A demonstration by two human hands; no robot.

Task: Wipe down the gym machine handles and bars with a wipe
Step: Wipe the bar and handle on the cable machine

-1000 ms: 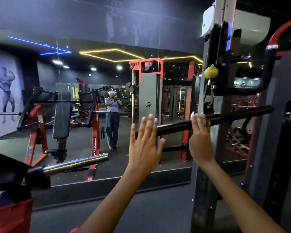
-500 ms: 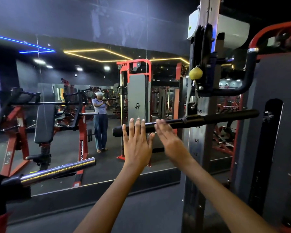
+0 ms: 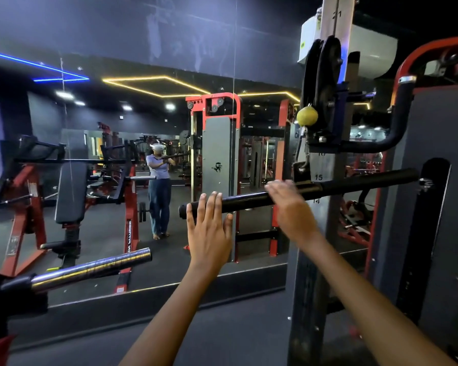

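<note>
Mid-wipe: left hand (image 3: 209, 228) rests flat, released, on the bar (image 3: 249, 199); blurred right hand (image 3: 288, 204) slides along, wipe unseen, grasp unclear. Next: continue rightward.

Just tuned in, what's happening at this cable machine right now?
A person stands facing a mirror at a cable machine, both arms raised to its black bar. The left hand lies flat with straight fingers against the bar's free end. The right hand, motion-blurred, lies over the bar near the cable clip. No wipe shows in this view; it may be hidden under the right hand.
</note>
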